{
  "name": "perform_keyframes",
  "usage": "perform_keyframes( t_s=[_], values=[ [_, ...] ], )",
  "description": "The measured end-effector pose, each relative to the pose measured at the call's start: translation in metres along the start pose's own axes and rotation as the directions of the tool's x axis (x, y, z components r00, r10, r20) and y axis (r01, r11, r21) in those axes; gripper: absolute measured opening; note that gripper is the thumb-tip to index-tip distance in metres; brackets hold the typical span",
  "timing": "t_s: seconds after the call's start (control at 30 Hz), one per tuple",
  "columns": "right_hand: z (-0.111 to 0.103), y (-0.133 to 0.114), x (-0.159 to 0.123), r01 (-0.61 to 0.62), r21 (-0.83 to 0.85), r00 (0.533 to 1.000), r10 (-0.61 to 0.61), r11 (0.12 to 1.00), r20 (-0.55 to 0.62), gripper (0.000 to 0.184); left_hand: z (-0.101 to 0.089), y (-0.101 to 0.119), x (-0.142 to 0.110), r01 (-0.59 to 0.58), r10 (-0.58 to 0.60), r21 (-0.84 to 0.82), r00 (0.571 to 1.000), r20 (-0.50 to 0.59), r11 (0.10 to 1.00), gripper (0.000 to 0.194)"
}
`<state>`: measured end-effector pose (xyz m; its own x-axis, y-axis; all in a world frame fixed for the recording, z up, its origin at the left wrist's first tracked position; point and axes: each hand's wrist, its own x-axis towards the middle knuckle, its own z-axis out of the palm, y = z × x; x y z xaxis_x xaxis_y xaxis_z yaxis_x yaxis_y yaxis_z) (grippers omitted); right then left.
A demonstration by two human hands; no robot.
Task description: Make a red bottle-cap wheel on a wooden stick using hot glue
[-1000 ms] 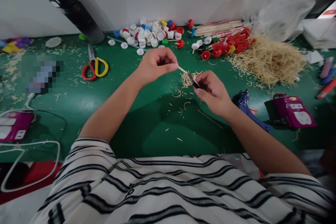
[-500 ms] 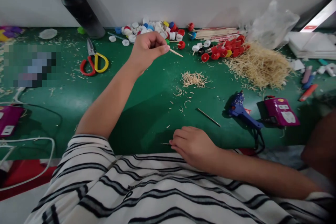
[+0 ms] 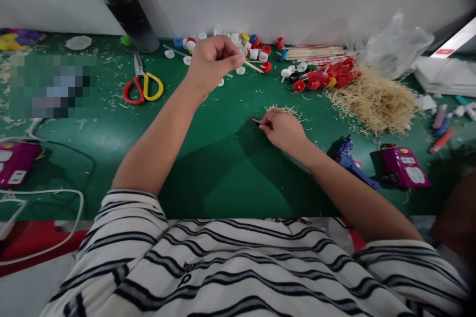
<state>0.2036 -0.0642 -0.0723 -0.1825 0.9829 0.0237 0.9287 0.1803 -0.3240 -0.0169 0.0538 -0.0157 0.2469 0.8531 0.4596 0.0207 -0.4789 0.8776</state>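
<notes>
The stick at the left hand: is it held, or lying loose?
Held: the left hand is closed in a pinch, and the stick juts out from it.

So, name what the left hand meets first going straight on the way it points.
Probably the red cap beyond the pinched stick, though depth is unclear and the left hand could pass above.

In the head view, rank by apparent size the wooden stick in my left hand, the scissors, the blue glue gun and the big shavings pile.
1. Shavings pile
2. Scissors and blue glue gun: too alike to rank
3. Wooden stick, partly hidden by the left hand
</notes>
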Motion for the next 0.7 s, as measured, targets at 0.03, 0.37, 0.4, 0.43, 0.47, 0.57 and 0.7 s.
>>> perform_keyframes(
  t_s=[0.03,0.37,0.4,0.43,0.47,0.57,0.7],
  values=[
    [0.0,0.004,0.002,-0.022,-0.011,1.0,0.021,1.0,-0.023,0.007,0.0,0.001,0.0,0.013,-0.013,0.015,1.0,-0.009,1.0,0.019],
    [-0.003,0.004,-0.009,0.011,-0.043,0.994,-0.016,0.999,-0.109,0.011,-0.007,0.011,-0.002,0.14,-0.13,0.137,0.988,-0.078,0.981,0.019],
    [-0.003,0.001,-0.013,0.048,-0.04,0.994,-0.052,0.998,-0.1,0.012,-0.009,0.011,-0.001,0.131,-0.121,0.124,0.989,-0.081,0.984,0.019],
    [-0.003,-0.002,-0.018,0.091,-0.04,0.992,-0.094,0.995,-0.082,0.012,-0.011,0.011,-0.001,0.115,-0.107,0.105,0.991,-0.076,0.988,0.019],
    [-0.003,-0.004,-0.022,0.133,-0.045,0.989,-0.135,0.99,-0.056,0.013,-0.012,0.011,0.0,0.096,-0.09,0.09,0.993,-0.073,0.991,0.018],
    [0.0,-0.007,-0.026,0.182,-0.08,0.983,-0.181,0.98,0.018,0.018,-0.016,0.012,0.001,0.085,-0.075,0.143,0.995,-0.071,0.986,0.023],
    [0.0,0.003,-0.013,0.067,-0.147,0.998,-0.069,0.987,-0.01,0.02,-0.019,0.015,0.002,0.142,-0.127,0.255,0.989,-0.074,0.956,0.035]
  ],
)
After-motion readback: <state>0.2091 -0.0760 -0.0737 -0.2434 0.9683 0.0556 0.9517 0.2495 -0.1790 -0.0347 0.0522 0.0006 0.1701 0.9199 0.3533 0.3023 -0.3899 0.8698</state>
